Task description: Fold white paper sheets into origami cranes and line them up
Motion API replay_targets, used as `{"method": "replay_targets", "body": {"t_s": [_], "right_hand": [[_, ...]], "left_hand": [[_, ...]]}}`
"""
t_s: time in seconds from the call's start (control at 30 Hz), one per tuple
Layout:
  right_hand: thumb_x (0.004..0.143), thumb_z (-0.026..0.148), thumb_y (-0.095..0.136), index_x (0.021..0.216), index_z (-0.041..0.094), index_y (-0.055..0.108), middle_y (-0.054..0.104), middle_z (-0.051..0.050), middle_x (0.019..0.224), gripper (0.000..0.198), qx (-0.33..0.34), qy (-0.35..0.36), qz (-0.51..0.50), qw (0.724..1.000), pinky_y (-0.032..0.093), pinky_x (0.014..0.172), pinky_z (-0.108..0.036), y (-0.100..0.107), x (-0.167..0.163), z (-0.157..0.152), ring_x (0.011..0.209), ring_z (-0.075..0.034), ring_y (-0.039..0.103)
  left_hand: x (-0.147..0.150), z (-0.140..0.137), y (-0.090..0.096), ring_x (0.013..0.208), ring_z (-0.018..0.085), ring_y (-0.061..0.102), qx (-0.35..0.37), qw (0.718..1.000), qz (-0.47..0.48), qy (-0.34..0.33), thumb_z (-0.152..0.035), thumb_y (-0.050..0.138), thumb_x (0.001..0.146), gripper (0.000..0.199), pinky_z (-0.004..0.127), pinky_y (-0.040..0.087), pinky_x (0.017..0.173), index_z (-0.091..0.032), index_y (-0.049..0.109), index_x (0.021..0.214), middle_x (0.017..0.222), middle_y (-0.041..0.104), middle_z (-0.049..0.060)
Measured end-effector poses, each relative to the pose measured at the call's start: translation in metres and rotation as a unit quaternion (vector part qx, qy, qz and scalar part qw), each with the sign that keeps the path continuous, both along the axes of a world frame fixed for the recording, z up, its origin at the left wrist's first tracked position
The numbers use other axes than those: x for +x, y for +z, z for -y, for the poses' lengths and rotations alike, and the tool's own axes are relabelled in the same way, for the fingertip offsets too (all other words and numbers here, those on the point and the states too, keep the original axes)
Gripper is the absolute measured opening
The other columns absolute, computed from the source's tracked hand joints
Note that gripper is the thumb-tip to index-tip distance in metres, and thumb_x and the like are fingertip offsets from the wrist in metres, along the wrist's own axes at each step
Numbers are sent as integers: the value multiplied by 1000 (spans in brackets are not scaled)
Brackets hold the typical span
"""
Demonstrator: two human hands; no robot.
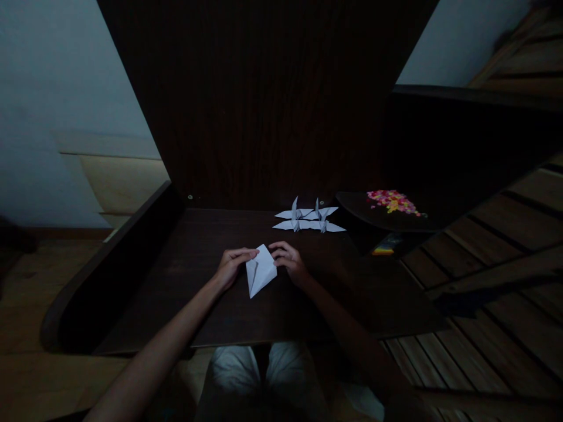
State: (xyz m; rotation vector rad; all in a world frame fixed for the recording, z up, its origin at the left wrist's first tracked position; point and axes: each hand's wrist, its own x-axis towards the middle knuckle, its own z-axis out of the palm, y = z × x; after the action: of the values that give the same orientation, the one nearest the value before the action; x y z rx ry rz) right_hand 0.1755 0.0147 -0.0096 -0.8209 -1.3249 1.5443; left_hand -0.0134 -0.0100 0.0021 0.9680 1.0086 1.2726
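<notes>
A folded sheet of white paper, kite-shaped with its long point toward me, is held just over the dark desk. My left hand pinches its upper left edge, thumb on top, beside a partly folded flap. At the right edge, my right hand grips the paper with bent fingers; its thumb is near the right corner. Beyond my hands, several white origami cranes stand close together in two rows, wings spread.
A raised side shelf to the right bears a pile of small pink, red and yellow pieces. Under it sits a small rainbow-coloured object. A tall dark back panel and a curved left side board bound the desk.
</notes>
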Motion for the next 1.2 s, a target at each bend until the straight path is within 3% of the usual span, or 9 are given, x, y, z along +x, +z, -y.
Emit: {"method": "replay_targets", "body": {"t_s": [0.3,0.57,0.7,0.8,0.9,0.97,1.07,1.2], "right_hand": [[59,18,64,87,18,62,59,4,60,28,64,-59,66,994,35,56,-23,8,7,1,57,-12,50],[67,28,64,79,18,62,64,-3,75,15,107,-114,109,982,46,66,-27,5,9,-3,71,-15,59],[72,28,61,79,17,63,64,-3,74,13,142,-108,169,969,45,59,-25,-2,12,-7,63,-13,57],[76,25,58,79,17,65,65,-5,81,11,219,-98,256,936,45,59,-25,-4,17,-9,63,-13,56],[79,17,57,81,19,69,67,-7,94,12,330,-57,335,881,46,76,-33,-5,22,-10,83,-18,58],[80,12,55,83,20,71,69,-6,99,17,368,-9,365,855,44,84,-37,-6,26,-10,91,-20,56],[81,11,54,87,23,72,71,-4,103,23,357,50,395,845,44,86,-38,-4,31,-9,92,-20,55],[75,26,66,107,25,68,66,-2,116,32,322,99,432,836,41,92,-41,5,40,-7,102,-22,51]], "left_hand": [[-4,2,0,83,21,56,41,998,-14,-36,-15,63,55,25,28,40,71,-15,76,77,88,68,7],[-8,0,-4,73,16,55,82,984,-149,-57,-19,64,61,32,24,40,63,-15,74,91,79,65,3],[-13,-3,-7,63,14,55,63,968,-237,-54,-21,61,67,34,24,40,57,-15,71,99,77,66,2],[-16,-6,-11,79,18,61,126,940,-314,-46,-22,59,72,24,28,46,67,-16,72,91,96,67,7],[-18,-7,-15,92,20,61,211,889,-404,-48,-22,57,77,18,33,46,81,-18,73,85,104,66,8],[-19,-8,-17,93,21,60,259,850,-454,-63,-24,58,80,17,36,45,86,-20,73,86,102,66,7],[-23,-6,-15,92,20,58,315,806,-489,-113,-29,59,83,18,36,45,86,-21,73,89,97,68,7],[-30,-4,-11,96,22,57,333,785,-498,-157,-43,68,74,30,36,45,86,-21,73,93,102,69,8]]}}
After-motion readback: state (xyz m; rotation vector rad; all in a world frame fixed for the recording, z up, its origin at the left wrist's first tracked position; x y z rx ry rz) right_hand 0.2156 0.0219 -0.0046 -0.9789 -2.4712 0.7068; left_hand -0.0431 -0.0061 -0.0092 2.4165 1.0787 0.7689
